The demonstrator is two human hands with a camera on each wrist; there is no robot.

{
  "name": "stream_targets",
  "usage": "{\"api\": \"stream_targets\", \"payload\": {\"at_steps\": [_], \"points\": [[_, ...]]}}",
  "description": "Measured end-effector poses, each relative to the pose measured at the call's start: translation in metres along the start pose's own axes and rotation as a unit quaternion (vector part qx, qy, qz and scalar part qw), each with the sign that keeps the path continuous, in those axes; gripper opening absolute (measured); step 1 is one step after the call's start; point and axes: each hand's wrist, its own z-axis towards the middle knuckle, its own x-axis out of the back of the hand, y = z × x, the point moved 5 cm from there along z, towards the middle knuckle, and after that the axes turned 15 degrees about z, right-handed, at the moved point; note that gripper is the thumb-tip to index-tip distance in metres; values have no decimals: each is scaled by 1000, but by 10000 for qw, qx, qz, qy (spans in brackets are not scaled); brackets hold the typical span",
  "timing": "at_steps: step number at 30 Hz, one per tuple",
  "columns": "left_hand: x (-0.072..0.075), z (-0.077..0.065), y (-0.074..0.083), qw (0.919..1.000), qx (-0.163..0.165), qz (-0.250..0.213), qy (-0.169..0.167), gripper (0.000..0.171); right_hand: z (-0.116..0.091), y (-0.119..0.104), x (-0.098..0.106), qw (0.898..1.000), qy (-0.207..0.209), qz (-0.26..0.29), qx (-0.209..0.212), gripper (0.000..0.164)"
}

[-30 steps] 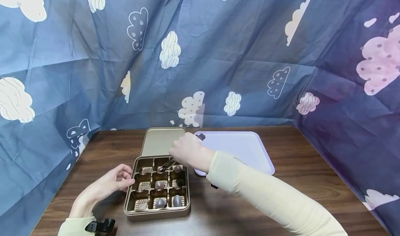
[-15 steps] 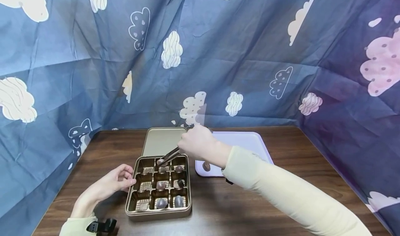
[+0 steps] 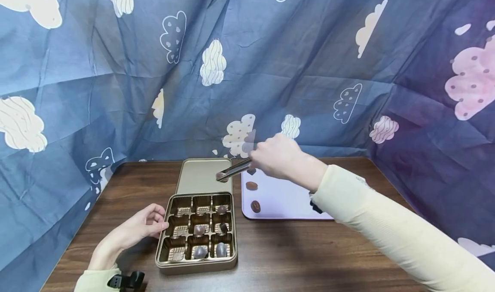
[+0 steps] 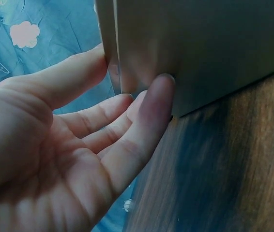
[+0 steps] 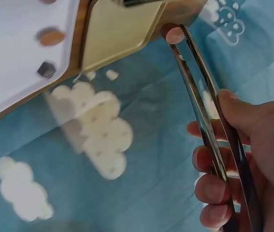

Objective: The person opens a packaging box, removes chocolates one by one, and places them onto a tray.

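My right hand (image 3: 276, 156) grips metal tongs (image 3: 237, 169) above the back of the table. Their tips pinch a small brown chocolate (image 5: 175, 35), which overlaps the tin's lid in the head view. In the right wrist view, thumb and fingers press the two arms of the tongs (image 5: 209, 121) together. My left hand (image 3: 133, 227) touches the left side of a gold tin (image 3: 197, 266); in the left wrist view its fingertips rest against the tin's wall (image 4: 214, 58). Chocolates, such as a grey oval one (image 3: 221, 250), sit in several compartments of the tin's divided insert.
Behind the tin lies its gold lid (image 3: 201, 176). A pale lavender tray (image 3: 297, 201) stands to the right, with a brown oval chocolate (image 3: 252, 185), another brown chocolate (image 3: 255, 206) and a dark angular piece (image 5: 46, 70) along its left side. A cloud-print cloth (image 3: 247, 68) hangs behind the table.
My right hand has lifted the chocolate in the tongs out of the tin's back middle compartment and moved up and right. The left hand stays at the tin.
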Motion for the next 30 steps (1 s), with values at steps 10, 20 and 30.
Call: {"api": "stream_targets", "payload": {"at_steps": [10, 20, 30], "points": [[-1, 0, 0, 9999, 9, 114, 8, 37, -27, 61, -44, 9973, -89, 423, -599, 24], [-1, -2, 0, 10000, -40, -10, -58, 36, -54, 111, -83, 9888, -438, 551, -1313, 22], [-1, -2, 2, 10000, -88, -12, -30, 35, -69, 138, -110, 9816, -436, 882, -1635, 21]]}}
